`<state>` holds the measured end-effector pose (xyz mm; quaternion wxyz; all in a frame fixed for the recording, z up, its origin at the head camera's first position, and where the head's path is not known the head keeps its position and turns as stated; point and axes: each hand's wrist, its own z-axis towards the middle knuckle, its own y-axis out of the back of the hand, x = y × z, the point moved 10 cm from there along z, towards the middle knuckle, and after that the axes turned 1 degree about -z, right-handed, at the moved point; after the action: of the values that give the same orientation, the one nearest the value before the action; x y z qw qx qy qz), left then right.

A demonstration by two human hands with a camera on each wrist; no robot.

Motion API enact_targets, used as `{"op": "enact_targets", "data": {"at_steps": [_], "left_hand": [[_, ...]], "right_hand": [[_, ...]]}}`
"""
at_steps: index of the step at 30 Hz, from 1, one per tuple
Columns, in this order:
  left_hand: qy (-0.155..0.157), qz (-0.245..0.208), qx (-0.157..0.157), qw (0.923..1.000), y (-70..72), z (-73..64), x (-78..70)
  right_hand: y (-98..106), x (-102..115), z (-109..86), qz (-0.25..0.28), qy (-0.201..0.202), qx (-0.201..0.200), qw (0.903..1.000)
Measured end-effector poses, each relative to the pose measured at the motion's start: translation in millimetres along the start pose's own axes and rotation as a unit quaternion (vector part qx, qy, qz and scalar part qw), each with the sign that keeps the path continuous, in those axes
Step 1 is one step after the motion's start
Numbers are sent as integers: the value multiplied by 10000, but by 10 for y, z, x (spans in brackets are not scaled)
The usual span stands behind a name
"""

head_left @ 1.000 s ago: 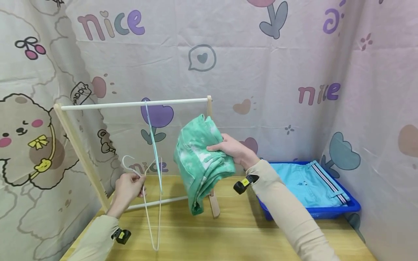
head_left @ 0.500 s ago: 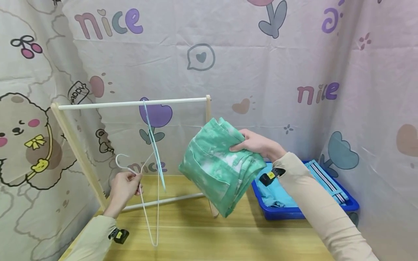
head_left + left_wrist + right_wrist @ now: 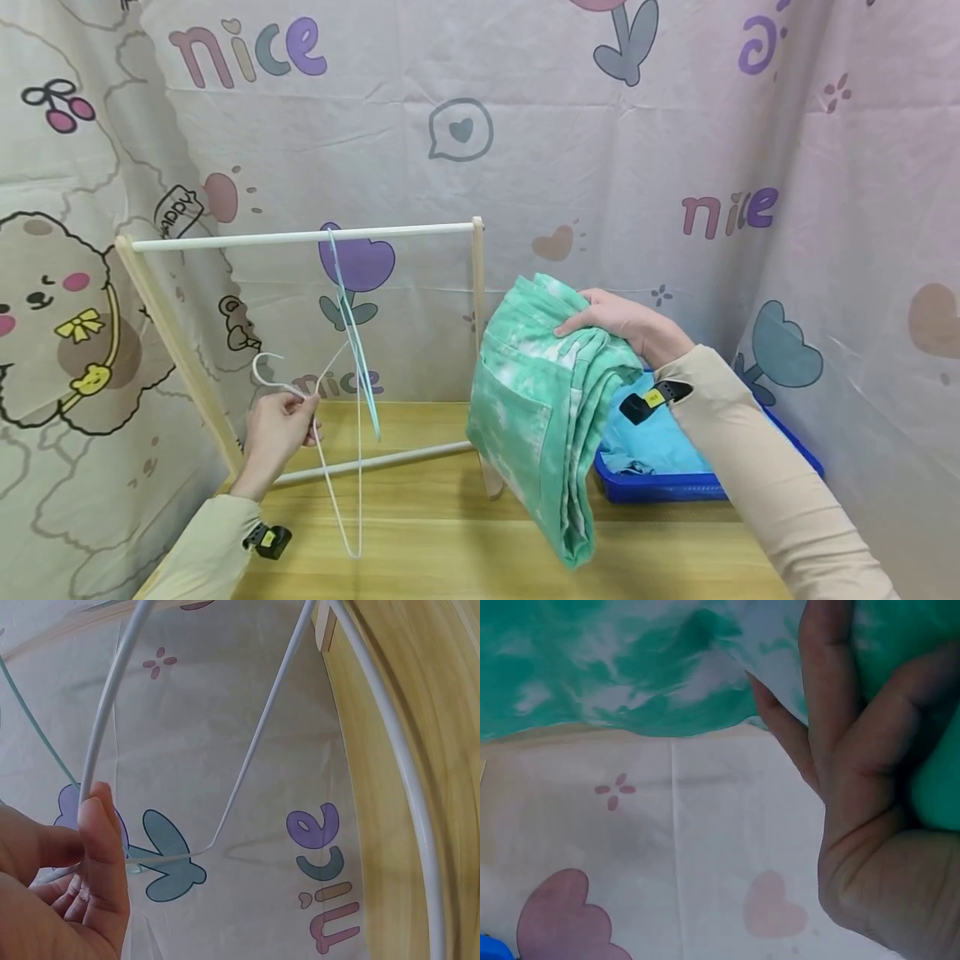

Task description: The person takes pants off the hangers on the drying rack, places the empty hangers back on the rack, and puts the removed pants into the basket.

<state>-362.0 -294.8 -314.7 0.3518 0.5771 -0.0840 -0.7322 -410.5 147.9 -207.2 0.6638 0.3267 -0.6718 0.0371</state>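
Between thumb and fingers, my left hand [image 3: 282, 433] pinches a white clothes hanger [image 3: 358, 475] close to the base of its hook. The left wrist view shows the hanger's thin bars around the left hand [image 3: 82, 877]. My right hand [image 3: 626, 325] grips folded green-and-white tie-dye pants [image 3: 525, 400] by their upper edge, held up above the table. A pocket shows on the near face of the bundle. In the right wrist view, the fingers of the right hand [image 3: 862, 787] reach into the tie-dye cloth [image 3: 630, 667]; their tips are partly hidden.
A wooden rack with a white top rail [image 3: 255, 240] stands at the back left. A light blue hanger [image 3: 352, 325] hangs on that rail. At the right, a blue basket [image 3: 667, 490] holds folded light blue clothing [image 3: 645, 437], partly behind my right arm. Patterned cloth encloses the table [image 3: 420, 533].
My right hand has carried the tie-dye pants to the right, away from the rack, and the bundle has turned. My left hand has shifted slightly left with the white hanger.
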Motion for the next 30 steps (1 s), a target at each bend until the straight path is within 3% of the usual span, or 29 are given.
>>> {"op": "enact_targets", "data": {"at_steps": [7,21,30], "left_hand": [[44,56,-66,10000,17,-14,26],[68,-197,-137,9997,39,18,51],[101,-117,-170,9997,56,-10,53]], "right_hand": [[200,16,-79,-80,-24,-187,9998],[723,6,-224,982,-146,-850,9914],[1073,-105,-229,696,-183,-1223,9899]]}}
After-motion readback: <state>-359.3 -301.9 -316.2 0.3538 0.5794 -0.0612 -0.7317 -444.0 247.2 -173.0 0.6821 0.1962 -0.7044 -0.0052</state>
